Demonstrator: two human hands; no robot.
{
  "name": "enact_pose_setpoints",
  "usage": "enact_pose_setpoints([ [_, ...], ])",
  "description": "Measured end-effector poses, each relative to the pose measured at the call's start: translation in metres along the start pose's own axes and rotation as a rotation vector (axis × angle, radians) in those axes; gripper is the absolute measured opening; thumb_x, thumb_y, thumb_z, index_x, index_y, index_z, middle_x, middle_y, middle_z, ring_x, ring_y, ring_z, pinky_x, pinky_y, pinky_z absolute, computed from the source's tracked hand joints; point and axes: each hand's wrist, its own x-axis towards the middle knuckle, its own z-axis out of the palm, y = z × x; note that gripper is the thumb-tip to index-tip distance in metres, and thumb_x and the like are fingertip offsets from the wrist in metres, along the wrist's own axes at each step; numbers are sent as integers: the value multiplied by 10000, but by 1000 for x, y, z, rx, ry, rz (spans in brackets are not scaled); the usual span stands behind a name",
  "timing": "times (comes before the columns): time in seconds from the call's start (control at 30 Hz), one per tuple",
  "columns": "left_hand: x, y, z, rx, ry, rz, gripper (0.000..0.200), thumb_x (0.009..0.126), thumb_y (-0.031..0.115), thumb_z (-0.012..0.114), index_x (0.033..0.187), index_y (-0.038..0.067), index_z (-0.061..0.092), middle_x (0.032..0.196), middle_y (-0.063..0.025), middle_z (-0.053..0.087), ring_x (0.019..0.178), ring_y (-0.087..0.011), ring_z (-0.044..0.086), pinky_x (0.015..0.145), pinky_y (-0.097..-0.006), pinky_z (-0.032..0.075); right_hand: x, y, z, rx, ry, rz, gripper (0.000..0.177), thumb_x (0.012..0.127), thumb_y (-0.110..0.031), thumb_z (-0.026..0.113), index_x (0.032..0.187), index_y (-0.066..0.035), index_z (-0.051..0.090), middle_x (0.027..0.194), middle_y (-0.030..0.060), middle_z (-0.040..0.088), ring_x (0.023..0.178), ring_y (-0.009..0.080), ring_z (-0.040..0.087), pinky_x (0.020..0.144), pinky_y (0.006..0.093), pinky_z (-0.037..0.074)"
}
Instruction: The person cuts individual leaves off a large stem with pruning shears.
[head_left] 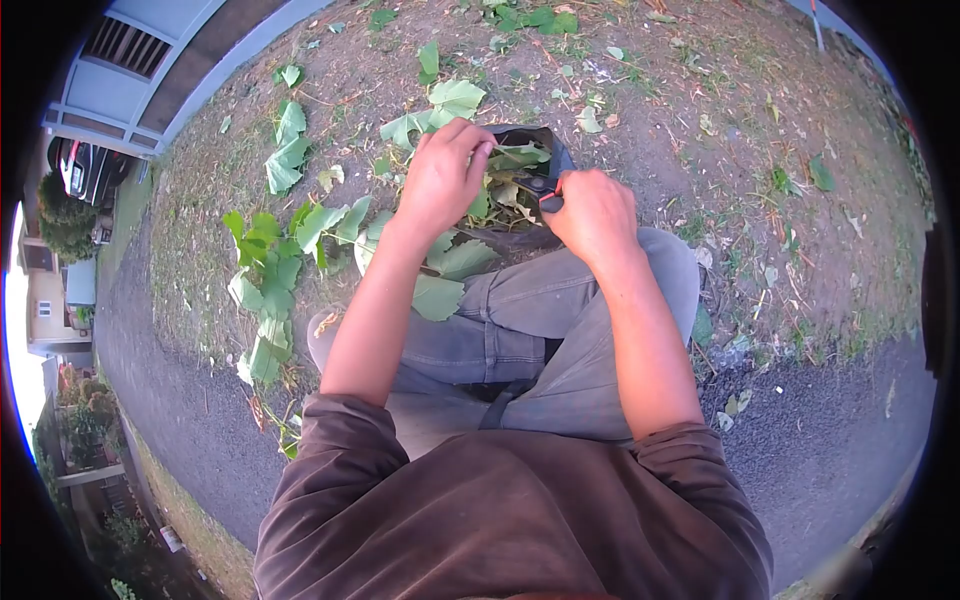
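Observation:
My right hand [598, 215] is closed around pruning shears [546, 188] with black and red handles, whose blades point left over a dark bag [560, 152]. Cut leaves and bits of stem [508, 195] lie inside the bag's open mouth. At the bag's left side my left hand [442, 178] is closed in a pinch, fingertips by a leafy green vine [455, 103]. Its fingers partly hide the stem they grip. More broad leaves [437, 296] hang below that hand, against my grey trousers.
A leafy vine [265, 275] trails over the soil to my left. Loose leaves [285, 150] and dry litter are scattered ahead. My crossed legs [530, 300] border the bag's near side. A paved strip [190, 420] runs beside me, with a parked car [88, 170] at far left.

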Motion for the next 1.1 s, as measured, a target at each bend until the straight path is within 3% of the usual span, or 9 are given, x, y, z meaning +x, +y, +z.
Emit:
enact_pose_setpoints([
  [0.17,-21,-21,-1,-80,-23,-162,95,1005,77,664,1060,35,729,1152,-154,699,1051,-374,699,878,-460,562,-5,18,-27,222,-22,3,319,806,-320,830,927,-33,759,882,204,770,907,399,759,830,485,593],
  [0.27,-40,-29,14,-117,-185,-91,100,968,64,683,1054,36,726,1413,-168,666,1281,-394,653,1081,-464,539,0,27,-37,334,0,32,394,816,-365,842,964,-12,746,907,222,765,923,416,752,822,495,572],
  [0.37,-46,-39,33,-52,-262,50,97,968,77,692,1052,44,728,1430,-169,662,1314,-400,631,1094,-478,527,5,26,-29,356,70,59,453,826,-395,848,1015,2,740,939,230,767,943,428,748,834,507,566],
  [0.53,-29,-22,23,24,-267,-9,160,958,165,709,1088,77,740,1437,-109,653,1259,-365,628,1062,-501,516,2,19,-28,268,-3,9,475,825,-361,857,1079,18,730,1000,236,767,995,423,742,874,497,567],
  [0.6,-23,-18,15,-245,-268,-293,296,918,169,763,1190,62,722,1363,-169,678,1219,-386,636,1076,-481,509,4,19,-21,168,-21,13,493,819,-326,865,1151,14,733,1055,225,766,1033,420,735,913,498,569],
  [0.63,-25,-23,17,-242,-268,-300,296,918,169,763,1190,62,722,1363,-169,678,1219,-386,636,1076,-481,509,4,18,-18,171,-27,9,493,819,-326,865,1151,14,733,1055,225,766,1033,420,735,913,498,569],
  [0.7,-35,-34,26,64,-88,-98,395,914,172,770,1289,69,699,1315,-143,691,1233,-375,621,1074,-492,494,2,17,-12,28,-40,-11,405,840,-317,836,1038,18,724,1067,214,752,1065,388,728,963,485,564],
  [0.9,-51,-37,30,99,-84,-133,271,894,104,764,1163,109,793,1119,-60,693,1115,-312,629,978,-455,482,-3,7,3,-160,-67,-32,456,829,-297,862,1143,6,729,1203,179,734,1216,348,681,1081,490,503],
  [1.1,-60,-41,37,210,64,-114,245,867,33,738,1068,134,837,1004,-44,631,990,-263,627,891,-421,471,-8,-17,-2,-234,-9,-91,526,802,-276,901,1199,10,706,1197,179,714,1171,328,678,1050,459,494],
])
